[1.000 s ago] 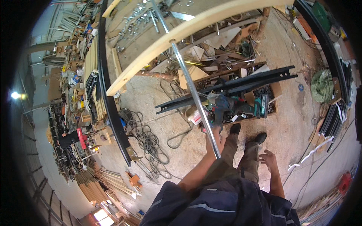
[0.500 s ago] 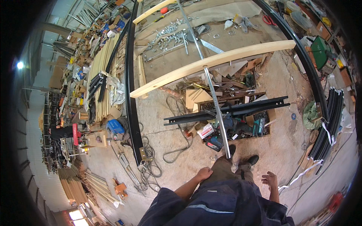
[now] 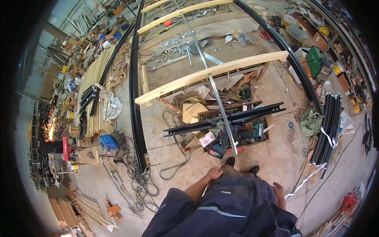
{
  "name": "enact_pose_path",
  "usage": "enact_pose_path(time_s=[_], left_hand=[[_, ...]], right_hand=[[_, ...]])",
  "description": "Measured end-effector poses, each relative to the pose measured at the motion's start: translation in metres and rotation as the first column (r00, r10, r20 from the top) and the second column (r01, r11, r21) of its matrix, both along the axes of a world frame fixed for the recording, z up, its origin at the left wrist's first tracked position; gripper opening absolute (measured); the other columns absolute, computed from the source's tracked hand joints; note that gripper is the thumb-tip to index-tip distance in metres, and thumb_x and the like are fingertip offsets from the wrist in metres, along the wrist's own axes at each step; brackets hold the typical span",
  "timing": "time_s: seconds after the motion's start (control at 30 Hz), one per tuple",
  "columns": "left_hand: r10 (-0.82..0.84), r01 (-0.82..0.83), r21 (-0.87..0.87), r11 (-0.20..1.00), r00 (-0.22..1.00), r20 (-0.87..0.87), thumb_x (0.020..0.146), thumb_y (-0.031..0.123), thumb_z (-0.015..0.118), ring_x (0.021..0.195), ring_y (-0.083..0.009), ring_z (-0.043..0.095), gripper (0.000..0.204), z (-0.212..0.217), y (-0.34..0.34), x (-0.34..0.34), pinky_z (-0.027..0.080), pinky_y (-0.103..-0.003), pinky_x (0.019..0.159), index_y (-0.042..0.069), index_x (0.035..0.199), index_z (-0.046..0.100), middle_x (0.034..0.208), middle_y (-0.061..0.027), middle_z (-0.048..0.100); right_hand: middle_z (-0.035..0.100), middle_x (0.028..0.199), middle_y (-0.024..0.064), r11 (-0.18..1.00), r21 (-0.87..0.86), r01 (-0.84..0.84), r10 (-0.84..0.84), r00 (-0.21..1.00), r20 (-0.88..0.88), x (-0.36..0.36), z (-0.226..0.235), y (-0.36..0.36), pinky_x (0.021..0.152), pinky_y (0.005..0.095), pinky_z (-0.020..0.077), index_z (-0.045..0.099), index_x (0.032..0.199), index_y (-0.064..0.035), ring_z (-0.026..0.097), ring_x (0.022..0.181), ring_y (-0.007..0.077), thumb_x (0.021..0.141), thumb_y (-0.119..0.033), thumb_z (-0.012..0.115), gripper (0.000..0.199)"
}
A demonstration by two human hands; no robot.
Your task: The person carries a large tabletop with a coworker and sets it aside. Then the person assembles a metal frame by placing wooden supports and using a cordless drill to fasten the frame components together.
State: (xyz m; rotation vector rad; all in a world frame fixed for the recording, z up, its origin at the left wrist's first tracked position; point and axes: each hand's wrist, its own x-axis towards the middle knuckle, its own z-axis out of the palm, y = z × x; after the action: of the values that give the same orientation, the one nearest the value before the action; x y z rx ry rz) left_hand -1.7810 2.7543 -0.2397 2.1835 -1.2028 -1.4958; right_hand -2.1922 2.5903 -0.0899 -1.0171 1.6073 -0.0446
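The long metal rod (image 3: 215, 89) lies straight ahead of the person, its near end (image 3: 235, 152) on the floor just past the shoe tips and its long axis running up and slightly leftward away from them, across the pale wooden beam (image 3: 209, 73) and on over the board of scattered bolts. It is thin, grey and straight, with a dull shine, and neither hand touches it. The left hand (image 3: 215, 173) is the nearer of the 2: it rests as a loosely curled fist against the thigh, holding nothing, a little below and to the left of the rod's near end. The right hand (image 3: 278, 193) hangs at the hip, farther off and lower right; its fingers are partly hidden by the dark trousers, so I cannot tell how open it is, though nothing shows in it. Around the rod's near end sit a crate of power tools (image 3: 237, 136) and 2 black steel channels (image 3: 223, 118) crossing under it
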Motion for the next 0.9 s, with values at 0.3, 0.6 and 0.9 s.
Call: enact_pose_path(time_s=[0.3, 0.6, 0.9], left_hand=[[-0.106, 0.106, -0.012, 0.994, 0.994, -0.011, 0.088, 0.043, 0.057, 0.097, -0.0401, 0.068, 0.044, -0.011, -0.009, -0.021, 0.053, -0.049, 0.087, 0.005, 0.093, 0.077, 0.098, -0.0227, 0.072], [-0.221, 0.220, 0.030, 0.975, 0.974, 0.053, 0.086, 0.039, 0.060, 0.095, -0.0400, 0.069, 0.041, -0.010, -0.080, -0.082, 0.054, -0.049, 0.084, 0.001, 0.091, 0.075, 0.095, -0.0240, 0.072], [-0.013, 0.026, -0.078, 0.997, 0.986, 0.165, 0.087, 0.036, 0.061, 0.095, -0.0404, 0.069, 0.036, -0.002, -0.127, -0.188, 0.055, -0.048, 0.084, 0.003, 0.094, 0.073, 0.097, -0.0227, 0.072]], right_hand=[[0.071, 0.096, 0.0171, 0.938, 0.061, 0.342, -0.346, 0.933, 0.100, -0.103, -0.024, 0.084, 0.073, 0.0320, 0.0523, 0.064, 0.116, 0.0114, 0.068, 0.089, 0.0215, 0.085, -0.007, 0.064, 0.036], [0.069, 0.093, 0.0146, 0.962, -0.165, -0.218, 0.212, 0.976, -0.053, -0.186, -0.052, 0.080, 0.072, 0.0362, 0.0495, 0.064, 0.097, 0.0040, 0.065, 0.083, 0.0211, 0.092, -0.019, 0.058, 0.025], [0.064, 0.078, 0.0130, 0.474, -0.459, -0.751, 0.696, 0.639, -0.327, -0.327, -0.113, -0.018, 0.061, 0.0386, 0.0462, 0.061, 0.076, 0.0001, 0.062, 0.070, 0.0209, 0.093, -0.013, 0.048, 0.025]])
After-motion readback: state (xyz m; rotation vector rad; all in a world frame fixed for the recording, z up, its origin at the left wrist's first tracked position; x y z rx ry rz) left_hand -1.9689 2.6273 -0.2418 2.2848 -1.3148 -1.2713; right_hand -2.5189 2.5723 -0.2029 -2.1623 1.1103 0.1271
